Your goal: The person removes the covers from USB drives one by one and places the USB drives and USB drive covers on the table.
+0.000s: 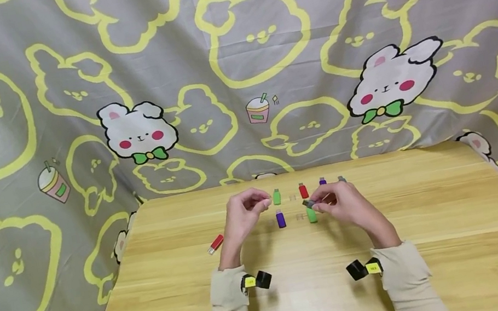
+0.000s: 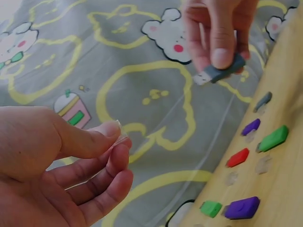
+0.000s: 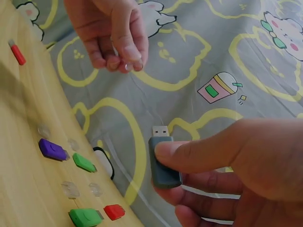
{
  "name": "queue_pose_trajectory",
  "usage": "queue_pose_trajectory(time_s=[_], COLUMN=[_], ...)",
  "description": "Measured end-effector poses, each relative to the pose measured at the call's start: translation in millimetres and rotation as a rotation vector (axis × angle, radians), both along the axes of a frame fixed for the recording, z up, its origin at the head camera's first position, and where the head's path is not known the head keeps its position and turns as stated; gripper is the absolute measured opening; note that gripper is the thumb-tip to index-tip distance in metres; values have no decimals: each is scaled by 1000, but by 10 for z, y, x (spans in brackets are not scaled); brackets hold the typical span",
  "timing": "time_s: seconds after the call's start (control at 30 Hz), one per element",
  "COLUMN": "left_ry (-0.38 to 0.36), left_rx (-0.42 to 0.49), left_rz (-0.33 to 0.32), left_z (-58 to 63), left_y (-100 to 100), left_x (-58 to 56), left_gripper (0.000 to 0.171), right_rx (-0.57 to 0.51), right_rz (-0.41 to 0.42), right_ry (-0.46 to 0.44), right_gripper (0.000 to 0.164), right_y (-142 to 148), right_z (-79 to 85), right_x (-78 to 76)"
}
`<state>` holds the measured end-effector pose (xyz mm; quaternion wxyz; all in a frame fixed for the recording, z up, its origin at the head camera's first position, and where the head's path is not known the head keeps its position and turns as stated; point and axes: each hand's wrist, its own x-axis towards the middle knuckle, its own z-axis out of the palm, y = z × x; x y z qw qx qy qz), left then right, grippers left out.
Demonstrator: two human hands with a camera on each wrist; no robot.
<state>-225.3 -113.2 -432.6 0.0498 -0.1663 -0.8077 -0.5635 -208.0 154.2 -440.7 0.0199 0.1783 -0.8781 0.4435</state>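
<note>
My right hand [image 1: 344, 202] pinches a dark grey USB stick [image 3: 165, 165] between thumb and fingers, its bare metal plug pointing away from the hand. Across from it, my left hand [image 1: 243, 216] pinches a small clear plastic cap [image 2: 121, 136] at the fingertips. Both hands are raised over the table, a gap between the stick and the cap. Below them lie a green USB stick [image 1: 277, 197] and a purple one [image 1: 281, 220], near the left fingertips. Another green stick [image 1: 312, 215] is partly covered by the right hand in the head view.
Along the back lie a red USB stick [image 1: 303, 190], a second purple one [image 1: 322, 181] and another grey one [image 1: 341, 179]. Clear caps [image 3: 71, 189] sit among them. A red stick [image 1: 216, 243] lies left of the left hand. Patterned cloth [image 1: 193, 65] hangs behind the wooden table [image 1: 467, 228].
</note>
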Motion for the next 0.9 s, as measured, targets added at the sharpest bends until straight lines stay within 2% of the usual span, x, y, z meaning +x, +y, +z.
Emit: queue_pose_trajectory(time_s=[0.1,0.23,0.4,0.53,0.7,0.9], left_ry=[-13,-19,-12,0,-4,-25], left_rx=[7,2,-20,-25,-52,-76], left_rz=[-8,-16,-21,-34,-47,-46], left_z=[-11,-24,-34,-49,-70,-75], left_y=[30,62,80,96,130,174], left_x=[3,4,-3,-1,-3,3], left_gripper=[4,5,7,6,6,7], right_rx=[-53,-99,-113,-98,-90,-73], right_rz=[-13,-91,-198,-266,-346,-383], right_ry=[-8,-16,0,-12,-102,-189], right_gripper=[13,14,13,12,16,16], right_y=[21,104,228,293,328,299], right_z=[4,12,-34,-131,-281,-423], right_x=[2,6,-32,-78,-120,-148])
